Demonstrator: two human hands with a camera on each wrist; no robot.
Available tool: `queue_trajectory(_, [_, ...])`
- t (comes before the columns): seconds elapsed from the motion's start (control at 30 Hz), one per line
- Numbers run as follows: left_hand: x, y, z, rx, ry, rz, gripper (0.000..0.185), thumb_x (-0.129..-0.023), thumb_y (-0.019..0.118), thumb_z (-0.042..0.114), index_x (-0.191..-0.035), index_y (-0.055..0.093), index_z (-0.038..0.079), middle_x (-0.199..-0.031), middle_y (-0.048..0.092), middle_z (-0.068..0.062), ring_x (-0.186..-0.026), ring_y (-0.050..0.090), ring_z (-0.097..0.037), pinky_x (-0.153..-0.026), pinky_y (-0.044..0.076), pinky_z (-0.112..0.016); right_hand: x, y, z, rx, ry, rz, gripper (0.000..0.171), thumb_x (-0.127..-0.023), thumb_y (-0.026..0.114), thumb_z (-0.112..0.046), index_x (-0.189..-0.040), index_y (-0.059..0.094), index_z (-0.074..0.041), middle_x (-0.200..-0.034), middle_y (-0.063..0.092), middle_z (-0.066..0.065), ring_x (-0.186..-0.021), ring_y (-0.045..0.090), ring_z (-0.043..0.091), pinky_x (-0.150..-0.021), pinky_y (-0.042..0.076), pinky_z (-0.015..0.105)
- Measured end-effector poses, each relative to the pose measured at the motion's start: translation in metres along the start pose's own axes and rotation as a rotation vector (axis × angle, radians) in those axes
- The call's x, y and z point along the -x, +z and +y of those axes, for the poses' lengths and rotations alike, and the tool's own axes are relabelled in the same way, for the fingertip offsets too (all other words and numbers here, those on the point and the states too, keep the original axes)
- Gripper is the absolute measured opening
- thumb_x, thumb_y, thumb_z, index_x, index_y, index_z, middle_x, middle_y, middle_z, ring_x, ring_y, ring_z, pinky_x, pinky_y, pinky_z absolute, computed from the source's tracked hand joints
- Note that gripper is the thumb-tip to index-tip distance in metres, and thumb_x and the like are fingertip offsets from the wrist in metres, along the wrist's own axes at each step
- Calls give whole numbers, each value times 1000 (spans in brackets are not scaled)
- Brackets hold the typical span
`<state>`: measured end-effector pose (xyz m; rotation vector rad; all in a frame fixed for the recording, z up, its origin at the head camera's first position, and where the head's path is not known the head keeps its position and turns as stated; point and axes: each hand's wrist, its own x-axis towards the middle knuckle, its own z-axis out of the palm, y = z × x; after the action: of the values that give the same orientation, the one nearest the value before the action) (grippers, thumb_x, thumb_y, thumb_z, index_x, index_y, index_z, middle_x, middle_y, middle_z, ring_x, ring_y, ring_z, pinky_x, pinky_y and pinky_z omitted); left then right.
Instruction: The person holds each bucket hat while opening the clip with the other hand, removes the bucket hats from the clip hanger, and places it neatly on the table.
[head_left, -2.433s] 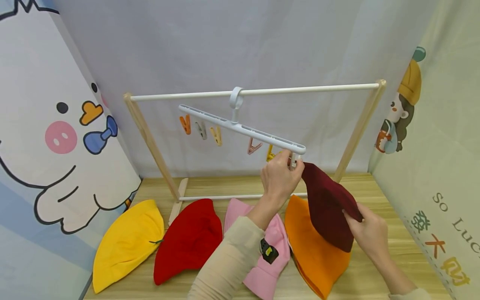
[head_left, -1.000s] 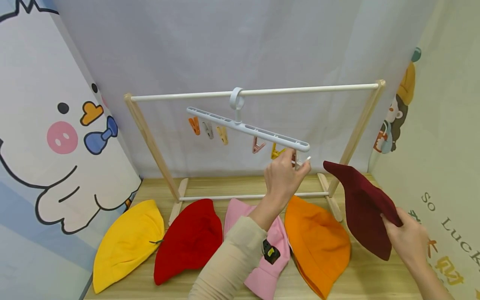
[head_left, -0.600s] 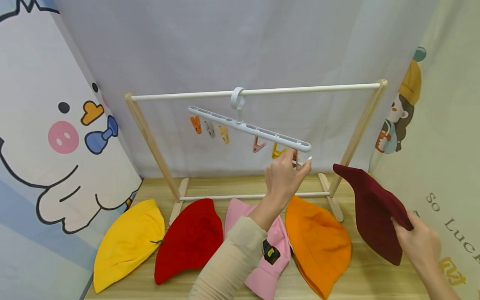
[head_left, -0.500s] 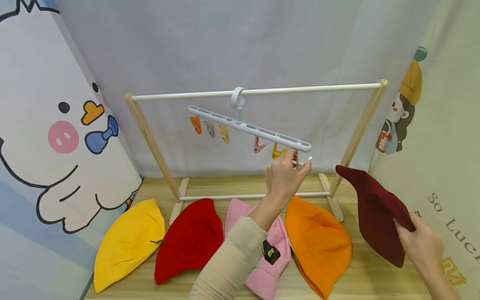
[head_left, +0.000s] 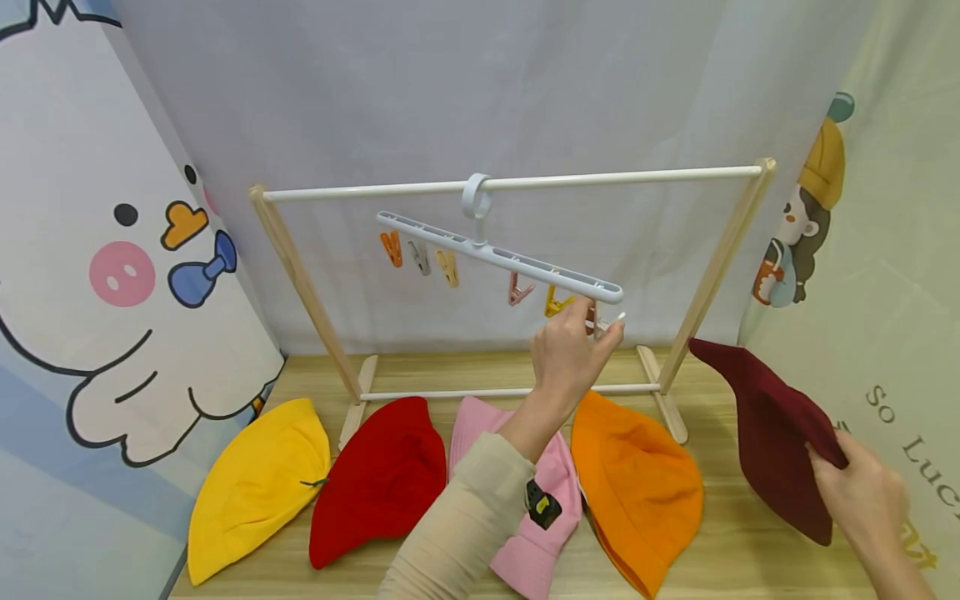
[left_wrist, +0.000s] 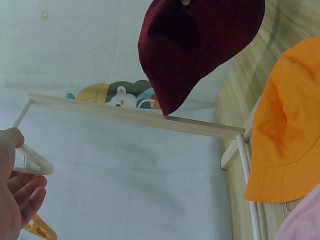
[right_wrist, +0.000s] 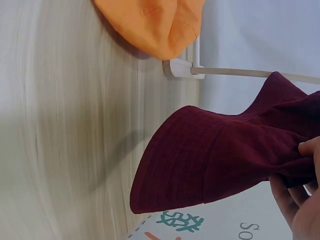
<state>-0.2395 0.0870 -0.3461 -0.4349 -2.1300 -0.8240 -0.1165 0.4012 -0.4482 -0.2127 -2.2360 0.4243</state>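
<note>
A person's right hand is gripping a dark maroon cloth bucket hat at the far right, lifted above the wooden worktop. The left hand is pinching a white clip under the tilted white plastic peg hanger. An orange cloth bucket hat is lying between the hands.

Bright, even, soft light; faint shadows; wide-angle bending at edges; motion-blurred tabletop in right wrist view.
</note>
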Motion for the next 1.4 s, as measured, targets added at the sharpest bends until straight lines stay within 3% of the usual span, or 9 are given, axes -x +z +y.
queue_trajectory(0.6, [0,-1,-1,1,13,-16,25,-76,70,37,-79,58,15,-74,67,8,-58,59,-4,-45,38,-15,-6,0,18,144,-21,3,6,-73,59,-5,-76,58,1,-63,55,25,-38,38,37,-33,20,41])
queue_trajectory(1.07, [-1,-3,2,16,2,-14,26,-76,70,37,-80,57,15,-72,66,8,-56,58,-4,-45,36,-14,-5,10,25,201,-41,-16,15,-71,54,-3,-85,59,2,-67,55,26,-45,43,48,-35,24,52])
queue_trajectory(1.23, [0,-3,2,15,2,-20,26,-77,70,37,-81,57,15,-73,67,7,-57,59,-4,-45,38,-15,-3,15,24,211,16,-47,18,-71,52,-3,-87,58,1,-70,54,27,-53,45,53,-39,26,56])
queue_trajectory(1.4, [0,-2,2,9,3,-13,26,-77,70,38,-81,58,15,-73,67,8,-57,59,-4,-46,38,-16,2,19,25,212,13,-50,19,-70,53,-4,-87,57,0,-65,50,26,-47,40,51,-36,22,54])
